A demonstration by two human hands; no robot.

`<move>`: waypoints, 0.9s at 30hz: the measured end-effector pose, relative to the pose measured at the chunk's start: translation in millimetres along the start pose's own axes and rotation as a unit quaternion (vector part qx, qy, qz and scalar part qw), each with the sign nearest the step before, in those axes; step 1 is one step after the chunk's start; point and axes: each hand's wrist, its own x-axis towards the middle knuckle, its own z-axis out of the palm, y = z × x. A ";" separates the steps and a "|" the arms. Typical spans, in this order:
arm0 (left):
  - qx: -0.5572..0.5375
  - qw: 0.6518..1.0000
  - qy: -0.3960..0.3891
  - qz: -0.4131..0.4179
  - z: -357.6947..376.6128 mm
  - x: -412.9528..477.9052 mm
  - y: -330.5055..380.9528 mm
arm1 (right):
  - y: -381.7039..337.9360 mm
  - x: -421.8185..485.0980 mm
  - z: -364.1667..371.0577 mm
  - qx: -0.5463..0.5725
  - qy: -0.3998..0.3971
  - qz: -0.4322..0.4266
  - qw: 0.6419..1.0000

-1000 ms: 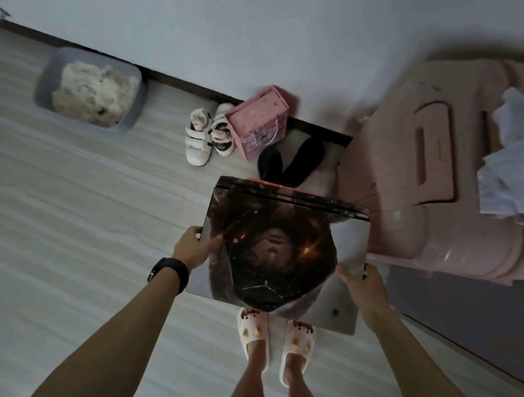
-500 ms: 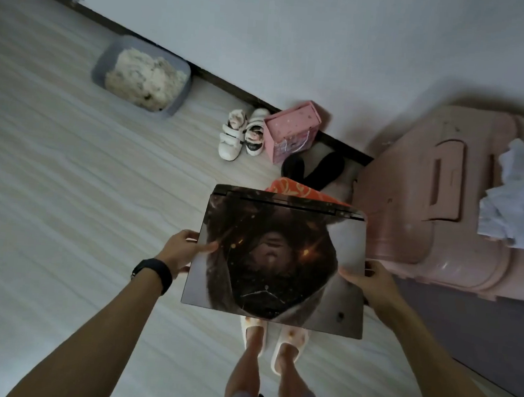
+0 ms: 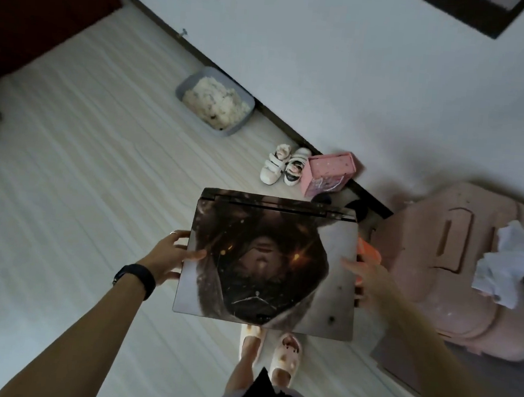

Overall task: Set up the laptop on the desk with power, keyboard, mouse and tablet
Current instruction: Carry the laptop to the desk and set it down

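Note:
I carry a closed laptop [image 3: 267, 262] flat in front of me, above the floor. Its lid bears a dark printed skin with a grey border. My left hand [image 3: 170, 258] grips its left edge, thumb on top, with a black band on the wrist. My right hand [image 3: 363, 278] grips the right edge, fingers partly under the lid. My feet in pale slippers [image 3: 269, 351] stand below the laptop. No desk, keyboard, mouse or tablet is in view.
A pink suitcase [image 3: 457, 266] with crumpled white cloth [image 3: 511, 270] lies at the right. Along the wall sit a pink gift bag [image 3: 327, 174], small white shoes [image 3: 284, 165] and a grey litter tray [image 3: 215, 102]. A dark red door [image 3: 33, 10] is far left.
The view has swung left and up: tray, shoes and suitcase have shifted right in the frame, and the dark door has come into view. Both hands still hold the laptop level.

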 end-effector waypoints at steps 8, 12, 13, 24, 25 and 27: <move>-0.118 0.991 0.056 0.005 -63.0 -106.1 -38.3 | -72.3 -54.2 77.3 -0.085 -0.053 -0.004 0.995; -0.205 0.973 0.110 0.004 -106.2 -156.4 -71.8 | -96.9 -74.4 140.0 -0.142 -0.085 -0.009 0.986; -0.228 0.966 0.123 0.006 -121.9 -169.9 -82.5 | -104.1 -79.6 163.5 -0.161 -0.093 -0.016 0.983; -0.365 0.897 0.249 0.006 -313.4 -279.2 -219.1 | -137.3 -138.2 451.9 -0.289 -0.217 -0.084 0.929; -0.374 0.892 0.254 0.004 -324.6 -285.5 -228.5 | -137.1 -144.7 471.0 -0.299 -0.224 -0.087 0.924; -0.399 0.876 0.271 -0.002 -360.2 -304.0 -255.8 | -133.4 -155.3 529.8 -0.320 -0.248 -0.098 0.909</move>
